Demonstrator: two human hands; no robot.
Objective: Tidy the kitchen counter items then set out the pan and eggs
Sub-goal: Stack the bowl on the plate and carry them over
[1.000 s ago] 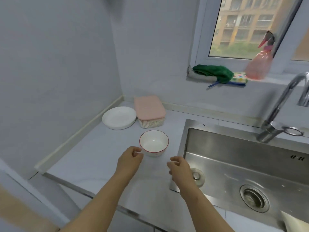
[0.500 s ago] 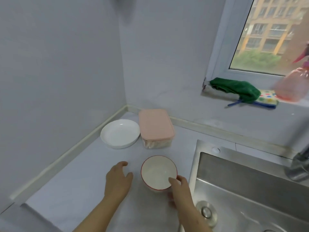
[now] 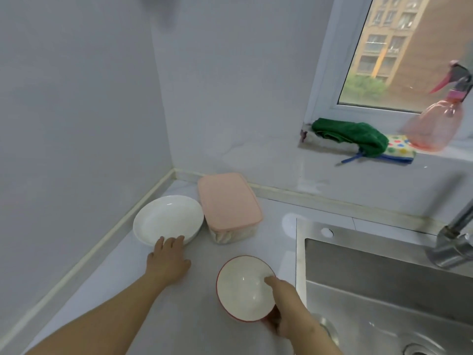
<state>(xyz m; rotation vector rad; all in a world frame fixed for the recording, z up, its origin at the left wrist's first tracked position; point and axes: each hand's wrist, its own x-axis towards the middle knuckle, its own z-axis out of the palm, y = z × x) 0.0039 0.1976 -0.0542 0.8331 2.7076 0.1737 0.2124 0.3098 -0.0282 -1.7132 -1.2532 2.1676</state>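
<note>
Tidying phase, dish-gathering step; pan and eggs are not in view. The right hand (image 3: 286, 311) pinches the red-rimmed bowl (image 3: 243, 285) at its near-right rim, thumb (image 3: 273, 281) lying inside and the other fingers curled underneath. The bowl is at the near part of the counter (image 3: 122, 303), just left of the sink (image 3: 384, 290). It looks tipped a little; I cannot tell if it is fully clear of the surface. The left hand (image 3: 167, 260) is flat, fingers straight and close together, with the tips touching the near rim of the white plate (image 3: 166, 219), not gripping it. The plate sits in the back-left corner near the wall, just beside the pink-lidded container (image 3: 227, 203). To do it well, probably keep the one-handed rim pinch firm, since glazed ware is likely slick, and level the bowl before carrying it. For the plate, likely draw it toward the near edge first so the fingers can get under the rim, and avoid nudging the container. The bowl's mouth faces up, leaning slightly toward the camera; it is round, so it has no long axis. The plate lies flat, face up, and is also round. The container's long axis runs from the near side toward the back wall, lid up. A green cloth (image 3: 350, 135) and a spray bottle (image 3: 432, 126) stay on the sill, well apart.
</note>
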